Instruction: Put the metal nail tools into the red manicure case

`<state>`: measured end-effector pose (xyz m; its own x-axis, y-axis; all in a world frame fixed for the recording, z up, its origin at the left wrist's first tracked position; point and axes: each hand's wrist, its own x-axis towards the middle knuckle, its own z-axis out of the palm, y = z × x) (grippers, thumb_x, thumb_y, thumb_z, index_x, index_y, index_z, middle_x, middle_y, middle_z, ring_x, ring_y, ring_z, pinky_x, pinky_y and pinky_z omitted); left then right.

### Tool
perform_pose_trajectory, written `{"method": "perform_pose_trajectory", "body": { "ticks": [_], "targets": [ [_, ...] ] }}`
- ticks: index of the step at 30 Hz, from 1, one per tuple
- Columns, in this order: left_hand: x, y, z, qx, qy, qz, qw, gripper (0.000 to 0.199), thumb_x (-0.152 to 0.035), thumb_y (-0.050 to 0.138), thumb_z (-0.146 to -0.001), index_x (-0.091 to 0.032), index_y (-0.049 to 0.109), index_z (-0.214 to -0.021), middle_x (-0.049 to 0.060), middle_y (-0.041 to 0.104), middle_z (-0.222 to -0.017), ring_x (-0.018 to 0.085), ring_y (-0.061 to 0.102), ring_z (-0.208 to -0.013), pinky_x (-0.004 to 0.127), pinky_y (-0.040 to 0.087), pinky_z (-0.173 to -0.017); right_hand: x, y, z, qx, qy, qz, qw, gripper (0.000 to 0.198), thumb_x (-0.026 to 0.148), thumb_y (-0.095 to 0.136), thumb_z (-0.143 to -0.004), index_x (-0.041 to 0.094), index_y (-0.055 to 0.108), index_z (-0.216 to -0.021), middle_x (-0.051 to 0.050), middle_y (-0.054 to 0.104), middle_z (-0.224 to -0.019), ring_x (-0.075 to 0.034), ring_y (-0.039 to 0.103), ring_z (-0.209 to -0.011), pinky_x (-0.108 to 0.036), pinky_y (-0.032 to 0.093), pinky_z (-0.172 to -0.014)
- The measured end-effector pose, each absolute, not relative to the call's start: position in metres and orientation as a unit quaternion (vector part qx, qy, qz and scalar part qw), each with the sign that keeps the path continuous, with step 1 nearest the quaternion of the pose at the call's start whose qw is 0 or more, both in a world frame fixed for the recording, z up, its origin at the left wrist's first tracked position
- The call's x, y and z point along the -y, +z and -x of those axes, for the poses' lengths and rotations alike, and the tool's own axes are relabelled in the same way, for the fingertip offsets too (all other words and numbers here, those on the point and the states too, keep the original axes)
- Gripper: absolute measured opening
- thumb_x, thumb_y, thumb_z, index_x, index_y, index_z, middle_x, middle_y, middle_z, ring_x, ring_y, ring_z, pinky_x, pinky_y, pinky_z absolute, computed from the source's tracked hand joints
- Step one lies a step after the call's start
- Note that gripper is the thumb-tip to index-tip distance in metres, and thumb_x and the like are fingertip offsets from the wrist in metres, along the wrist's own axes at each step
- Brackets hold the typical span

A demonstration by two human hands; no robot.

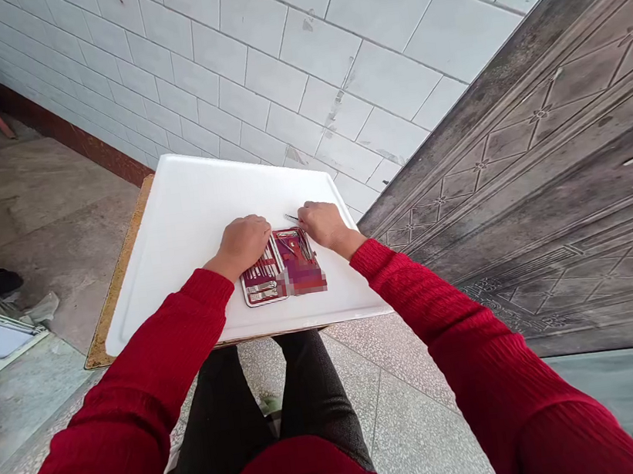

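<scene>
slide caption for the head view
Left hand at an open tool case on a white surface, right hand holding a slim tool.

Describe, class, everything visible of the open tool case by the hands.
The case lies open on the white tray, its halves side by side. Its lining is red-purple, with a pale rim on the left half. Silver, metal-looking tools sit inside, clippers on the near left. Pixelation blurs part. The left hand covers its far left corner; the right hand may touch it.

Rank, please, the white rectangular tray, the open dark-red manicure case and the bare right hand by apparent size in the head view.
1. White rectangular tray
2. Open dark-red manicure case
3. Bare right hand
</scene>
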<state>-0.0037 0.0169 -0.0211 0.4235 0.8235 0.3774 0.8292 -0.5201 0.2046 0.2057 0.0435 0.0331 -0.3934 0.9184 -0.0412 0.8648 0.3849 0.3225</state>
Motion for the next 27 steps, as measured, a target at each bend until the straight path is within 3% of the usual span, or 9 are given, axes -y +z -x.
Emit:
{"method": "perform_pose_trajectory", "body": {
  "ticks": [5, 11, 18, 27],
  "targets": [
    [-0.017, -0.021, 0.005, 0.487, -0.221, 0.845, 0.003, 0.033, -0.021, 0.042, -0.103, -0.018, 0.070, -0.086, 0.009, 0.077, -0.098, 0.026, 0.070, -0.094, 0.038, 0.052, -0.082, -0.052, 0.030, -0.212, -0.818, 0.090, -0.565, 0.051, 0.020, 0.018, 0.056, -0.102, 0.015, 0.073, -0.115, -0.013, 0.073, -0.119, -0.025, 0.066, -0.105, -0.032, 0.037, -0.070],
    [-0.017, -0.021, 0.005, 0.493, -0.216, 0.843, 0.006, 0.033, -0.020, 0.042, -0.104, -0.018, 0.071, -0.088, 0.010, 0.077, -0.099, 0.026, 0.070, -0.095, 0.038, 0.051, -0.082, -0.067, 0.031, -0.222, -0.819, 0.029, -0.573, 0.025, 0.015, 0.019, 0.062, -0.100, 0.018, 0.076, -0.104, -0.008, 0.076, -0.114, -0.021, 0.066, -0.097, -0.029, 0.040, -0.072],
    [-0.017, -0.020, 0.004, 0.490, -0.213, 0.845, 0.011, 0.033, -0.020, 0.042, -0.103, -0.018, 0.071, -0.089, 0.009, 0.077, -0.100, 0.025, 0.070, -0.095, 0.037, 0.051, -0.080, -0.072, 0.044, -0.213, -0.827, 0.029, -0.555, 0.084, 0.016, 0.012, 0.063, -0.095, 0.013, 0.079, -0.098, -0.011, 0.080, -0.105, -0.023, 0.068, -0.093, -0.031, 0.042, -0.075],
    [-0.016, -0.020, 0.003, 0.489, -0.219, 0.844, 0.015, 0.032, -0.018, 0.043, -0.102, -0.018, 0.071, -0.085, 0.009, 0.076, -0.096, 0.025, 0.069, -0.091, 0.037, 0.051, -0.079, -0.058, 0.057, -0.205, -0.813, 0.061, -0.569, 0.109, 0.022, 0.023, 0.066, -0.094, 0.010, 0.079, -0.107, -0.016, 0.081, -0.105, -0.029, 0.072, -0.098, -0.032, 0.044, -0.073]
  ]
}}
